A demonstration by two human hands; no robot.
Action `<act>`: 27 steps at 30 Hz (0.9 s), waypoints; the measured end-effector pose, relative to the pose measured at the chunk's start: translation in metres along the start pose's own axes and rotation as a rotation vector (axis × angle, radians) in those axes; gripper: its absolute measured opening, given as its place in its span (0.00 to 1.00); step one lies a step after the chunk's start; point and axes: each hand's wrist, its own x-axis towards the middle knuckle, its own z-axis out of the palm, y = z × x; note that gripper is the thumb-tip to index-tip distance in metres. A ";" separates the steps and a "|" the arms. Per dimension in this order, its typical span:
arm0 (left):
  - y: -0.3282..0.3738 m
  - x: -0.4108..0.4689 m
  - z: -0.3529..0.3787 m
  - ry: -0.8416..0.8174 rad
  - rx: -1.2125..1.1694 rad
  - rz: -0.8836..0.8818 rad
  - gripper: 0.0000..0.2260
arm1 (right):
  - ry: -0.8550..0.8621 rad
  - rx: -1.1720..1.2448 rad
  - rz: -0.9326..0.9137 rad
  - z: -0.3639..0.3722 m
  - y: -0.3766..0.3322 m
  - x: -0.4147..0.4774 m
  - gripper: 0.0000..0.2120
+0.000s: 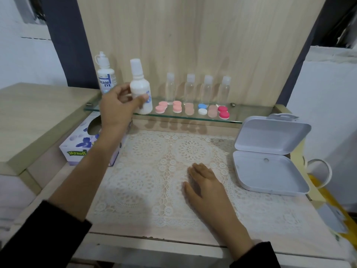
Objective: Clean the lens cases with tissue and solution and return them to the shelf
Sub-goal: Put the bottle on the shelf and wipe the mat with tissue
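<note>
I'm barely started: left hand [117,107] grips the solution bottle [139,84], right hand [205,183] flat on the desk [173,236], lens cases [177,108] right of my left hand untouched.

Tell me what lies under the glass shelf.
The far end of the tissue box sits under the shelf, beside tabletop shaded by the cases. The left hand, holding a bottle, covers part of that end.

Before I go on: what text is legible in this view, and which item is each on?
"REAM EYE": on the label of the dropper bottle, in two lines; nothing shows before "REAM".
Tissue box: green lettering, upside down, too blurred to read.
White bottle held by the left hand: blue print, partly covered by fingers, unreadable.
</note>
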 end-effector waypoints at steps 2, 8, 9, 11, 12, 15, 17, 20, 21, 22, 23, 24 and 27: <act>-0.001 0.026 0.008 0.025 0.062 -0.012 0.22 | -0.002 0.003 0.001 0.000 0.000 0.000 0.31; -0.018 0.075 0.030 -0.008 0.202 -0.131 0.22 | -0.014 -0.014 -0.002 -0.001 0.000 0.000 0.29; -0.020 0.079 0.033 -0.013 0.206 -0.145 0.22 | -0.019 -0.020 -0.003 -0.002 -0.001 0.000 0.30; -0.023 0.084 0.037 -0.020 0.220 -0.161 0.22 | -0.025 -0.023 -0.002 -0.002 -0.001 0.001 0.32; -0.024 0.085 0.038 -0.023 0.228 -0.167 0.22 | -0.026 -0.020 -0.001 -0.003 -0.002 0.001 0.32; -0.027 0.087 0.041 -0.035 0.246 -0.184 0.22 | -0.023 0.000 0.000 -0.003 -0.002 0.001 0.32; -0.028 0.088 0.041 -0.044 0.244 -0.191 0.22 | -0.021 0.004 0.003 -0.002 -0.001 0.002 0.32; -0.029 0.089 0.042 -0.057 0.248 -0.185 0.22 | -0.013 0.016 0.005 -0.002 -0.002 0.002 0.32; -0.029 0.088 0.042 -0.061 0.250 -0.184 0.22 | -0.009 0.020 0.006 -0.001 -0.002 0.002 0.32; -0.029 0.088 0.042 -0.064 0.247 -0.184 0.22 | -0.003 0.024 0.008 -0.001 -0.002 0.001 0.31; -0.029 0.088 0.042 -0.069 0.244 -0.186 0.23 | 0.003 0.027 0.009 -0.001 -0.002 0.001 0.31; -0.030 0.088 0.042 -0.073 0.241 -0.190 0.23 | 0.006 0.029 0.009 -0.001 -0.002 0.001 0.31; -0.031 0.088 0.040 -0.088 0.247 -0.205 0.24 | 0.002 0.028 0.007 -0.001 -0.002 0.001 0.31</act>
